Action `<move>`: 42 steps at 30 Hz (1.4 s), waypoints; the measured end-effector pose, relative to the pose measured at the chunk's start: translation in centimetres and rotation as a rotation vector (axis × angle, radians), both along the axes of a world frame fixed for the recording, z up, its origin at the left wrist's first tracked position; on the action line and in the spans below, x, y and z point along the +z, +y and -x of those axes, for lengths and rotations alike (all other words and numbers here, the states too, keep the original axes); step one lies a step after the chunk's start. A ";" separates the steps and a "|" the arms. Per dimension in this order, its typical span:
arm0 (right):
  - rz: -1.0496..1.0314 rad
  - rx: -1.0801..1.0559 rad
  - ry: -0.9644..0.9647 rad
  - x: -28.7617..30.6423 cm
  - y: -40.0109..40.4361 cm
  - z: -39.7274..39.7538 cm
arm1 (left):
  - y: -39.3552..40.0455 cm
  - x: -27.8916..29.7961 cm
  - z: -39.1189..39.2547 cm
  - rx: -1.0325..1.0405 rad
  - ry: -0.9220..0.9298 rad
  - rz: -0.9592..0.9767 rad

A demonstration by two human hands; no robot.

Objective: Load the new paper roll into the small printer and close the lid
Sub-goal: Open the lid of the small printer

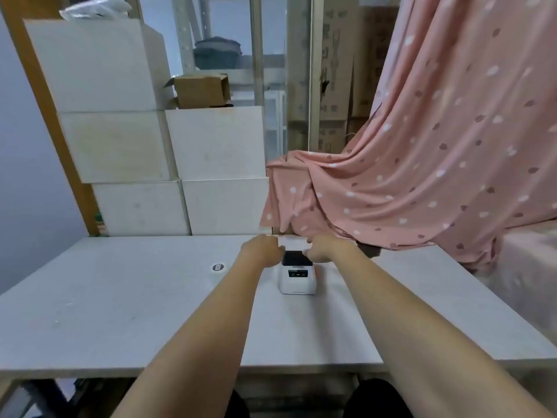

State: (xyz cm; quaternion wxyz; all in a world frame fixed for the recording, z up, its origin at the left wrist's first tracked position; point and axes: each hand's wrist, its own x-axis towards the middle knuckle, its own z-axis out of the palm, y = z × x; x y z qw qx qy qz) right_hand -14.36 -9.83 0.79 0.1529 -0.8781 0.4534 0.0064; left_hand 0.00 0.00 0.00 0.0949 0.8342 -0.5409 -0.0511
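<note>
The small white printer (pixel 297 280) stands on the grey table (pixel 150 297), slightly right of the middle, with a dark display on its front. Its top shows a black opening. Behind that opening a white flap (pixel 294 243) stands up; it looks like the raised lid. My left hand (pixel 265 251) is curled against the flap's left edge and the printer's top left corner. My right hand (pixel 324 250) pinches the flap's right edge between thumb and fingers. No paper roll shows; the hands hide the inside of the opening.
A small round black and white sticker (pixel 217 267) lies on the table left of the printer. Stacked white boxes (pixel 180 164) rise behind the far edge. A pink spotted cloth (pixel 422 152) hangs down at the right and reaches the table's far right corner.
</note>
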 end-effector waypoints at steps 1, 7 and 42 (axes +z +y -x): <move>-0.023 0.004 -0.004 -0.5 -0.1 -0.2 | 0.1 -0.6 0.0 0.009 0.024 -0.037; -0.102 -0.012 -0.132 -3.6 -1.9 -0.8 | -0.8 -5.0 0.4 0.052 0.351 0.022; -0.250 -0.424 -0.780 -7.5 -0.2 0.6 | 1.5 -9.4 3.3 0.099 0.583 0.344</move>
